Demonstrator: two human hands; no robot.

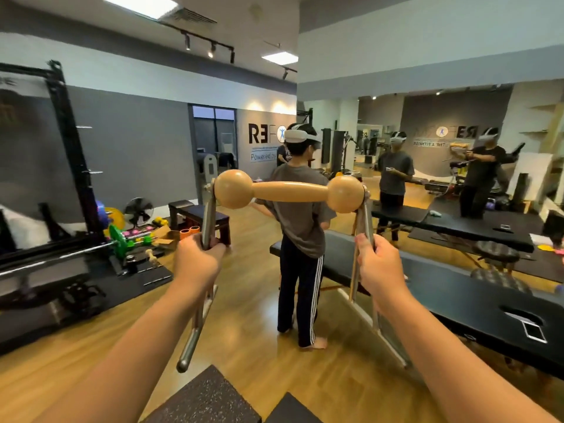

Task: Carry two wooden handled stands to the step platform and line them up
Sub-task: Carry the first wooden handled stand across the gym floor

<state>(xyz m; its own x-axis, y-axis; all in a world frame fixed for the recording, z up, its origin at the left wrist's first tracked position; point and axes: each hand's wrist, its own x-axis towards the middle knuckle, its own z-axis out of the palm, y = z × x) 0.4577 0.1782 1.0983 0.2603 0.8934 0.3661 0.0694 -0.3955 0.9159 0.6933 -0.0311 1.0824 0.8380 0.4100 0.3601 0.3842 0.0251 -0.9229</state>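
Note:
I hold one wooden handled stand [290, 192] up in front of me at chest height. Its handle is a pale wooden bar with a round ball at each end, mounted between two grey metal side frames. My left hand [200, 262] grips the left metal frame. My right hand [377, 265] grips the right metal frame. The frames' feet hang down below my hands. A dark speckled step platform [210, 398] shows at the bottom edge, below the stand. No second stand is in view.
A person in a headset [300, 233] stands close ahead on the wooden floor. A black massage table [457, 297] runs along the right, mirrors behind it. A black rack with a barbell and coloured plates [117, 236] fills the left. A dark bench [198, 215] stands further back.

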